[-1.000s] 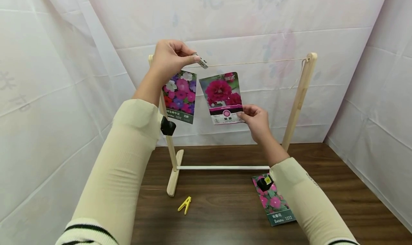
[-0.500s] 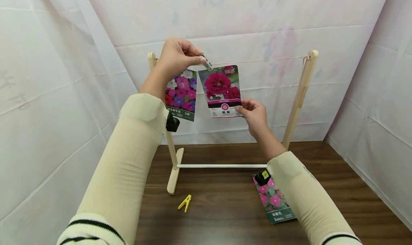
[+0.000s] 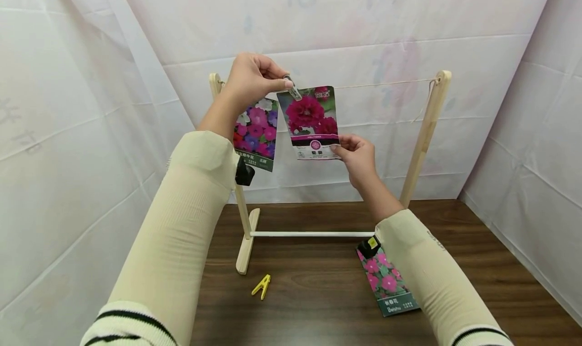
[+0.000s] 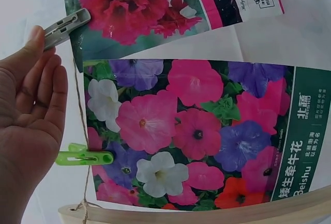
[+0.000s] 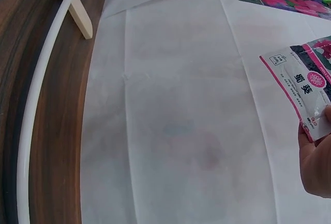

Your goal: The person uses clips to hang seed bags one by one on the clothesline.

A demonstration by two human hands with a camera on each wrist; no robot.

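My left hand point(image 3: 254, 81) pinches a silver metal clothespin point(image 4: 66, 28) between thumb and fingers, up at the string point(image 3: 386, 84). The clothespin's front end overlaps the top edge of a hollyhock seed packet point(image 3: 307, 116) with dark pink flowers. By that packet's lower right corner, my right hand point(image 3: 360, 159) pinches it, thumb in front. The packet's upper part covers a stretch of the string in the head view. Left of it, a seed packet with mixed petunias point(image 3: 256, 131) hangs from the string by a green clothespin point(image 4: 85, 157), partly behind my left hand and wrist.
Two wooden posts point(image 3: 423, 139) carry the string, and a white rod point(image 3: 313, 234) joins them low down. On the brown table point(image 3: 309, 315) lie a yellow clothespin point(image 3: 261, 287) and another pink-flowered seed packet point(image 3: 386, 285), partly under my right forearm.
The hollyhock packet has risen with my right hand until its top edge meets the silver clothespin. My left hand has shifted slightly right along the string.
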